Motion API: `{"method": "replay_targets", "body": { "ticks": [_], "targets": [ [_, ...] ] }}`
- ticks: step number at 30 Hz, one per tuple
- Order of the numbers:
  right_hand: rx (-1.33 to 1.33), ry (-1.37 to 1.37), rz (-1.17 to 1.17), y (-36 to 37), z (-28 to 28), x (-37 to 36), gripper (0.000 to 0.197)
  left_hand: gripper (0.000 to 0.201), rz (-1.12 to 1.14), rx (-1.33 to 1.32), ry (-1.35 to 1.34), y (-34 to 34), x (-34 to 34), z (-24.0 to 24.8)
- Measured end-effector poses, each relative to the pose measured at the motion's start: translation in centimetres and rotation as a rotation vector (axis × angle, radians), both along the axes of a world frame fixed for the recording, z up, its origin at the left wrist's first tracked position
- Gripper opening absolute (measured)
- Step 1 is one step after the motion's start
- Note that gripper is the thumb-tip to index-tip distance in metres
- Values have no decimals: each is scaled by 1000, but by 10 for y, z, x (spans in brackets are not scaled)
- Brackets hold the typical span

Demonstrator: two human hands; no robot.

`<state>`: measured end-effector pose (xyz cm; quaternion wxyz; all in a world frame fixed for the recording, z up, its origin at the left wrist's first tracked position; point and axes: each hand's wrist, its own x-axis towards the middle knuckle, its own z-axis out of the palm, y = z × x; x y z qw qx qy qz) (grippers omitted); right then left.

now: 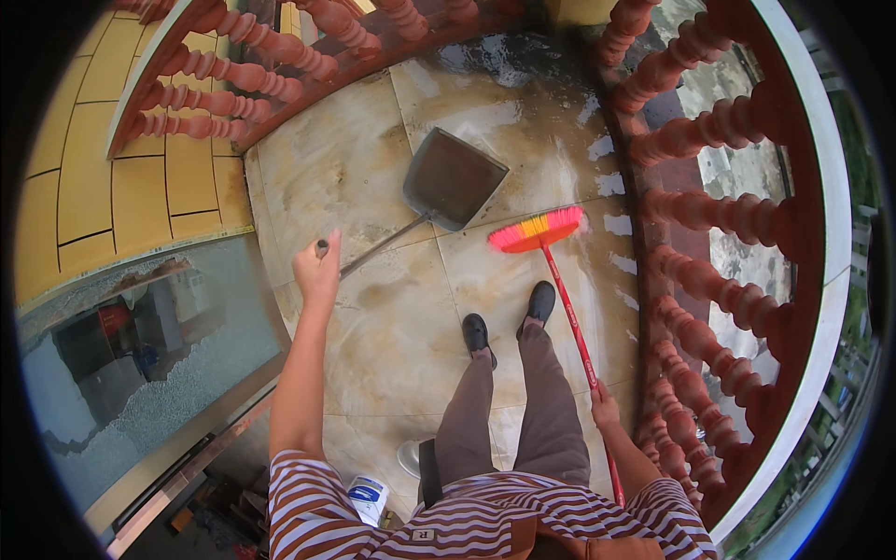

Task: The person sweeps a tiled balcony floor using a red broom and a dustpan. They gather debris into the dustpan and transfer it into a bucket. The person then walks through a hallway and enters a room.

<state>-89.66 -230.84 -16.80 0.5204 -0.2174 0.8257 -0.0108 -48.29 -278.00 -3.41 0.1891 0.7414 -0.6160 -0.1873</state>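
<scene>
Head view shows our left hand [317, 269] closed around the long-handled dustpan [455, 179], which extends forward-right over the tiles [369, 373], while our right hand [605, 408] grips the red broom [584, 357], slanting forward-left to bristles [536, 227] near the dustpan.

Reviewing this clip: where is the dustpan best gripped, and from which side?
Probably near the free end of its handle, where the left hand grips, coming from the person's side: that slim bar slants back toward them, while the dustpan's broad scoop lies on the far side.
</scene>
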Motion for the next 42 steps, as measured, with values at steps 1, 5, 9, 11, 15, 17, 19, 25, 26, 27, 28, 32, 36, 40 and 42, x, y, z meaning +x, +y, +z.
{"method": "replay_targets", "body": {
  "ticks": [1,5,9,11,15,17,19,25,26,27,28,32,36,40,42],
  "targets": [
    [-29,16,53,-40,-12,6,43,51,64,-15,115,23,14,18],
    [-112,-143,-239,-237,-67,31,41,46,288,10,256,98,59,59],
    [-230,-224,-344,-322,-42,44,40,46,402,36,313,161,102,65],
    [-178,-215,-302,-263,-15,55,41,47,562,83,341,208,131,62],
    [67,-146,-151,-120,59,62,37,48,656,165,258,288,176,41],
    [136,-168,-203,-114,60,79,40,48,685,221,273,308,187,36],
    [181,-174,-236,-148,35,94,42,49,674,198,197,338,200,21],
    [-134,-186,-121,-333,-10,132,42,50,900,209,164,416,249,-2],
    [-157,-183,-49,-347,5,143,42,50,979,209,179,429,256,-5],
    [-180,-178,22,-358,22,156,42,49,1014,205,177,444,265,-4],
    [-155,-116,93,-352,46,167,40,49,1053,208,184,458,267,-2],
    [-44,-193,497,-361,81,223,42,48,1196,139,235,491,264,-4],
    [-46,-264,1039,-418,51,356,41,52,1323,14,125,513,250,-5],
    [-344,-86,1580,-452,-10,447,39,51,1496,107,80,492,226,24],
    [-353,0,1718,-478,-26,468,36,52,1544,84,66,488,223,22]
  ]
}}
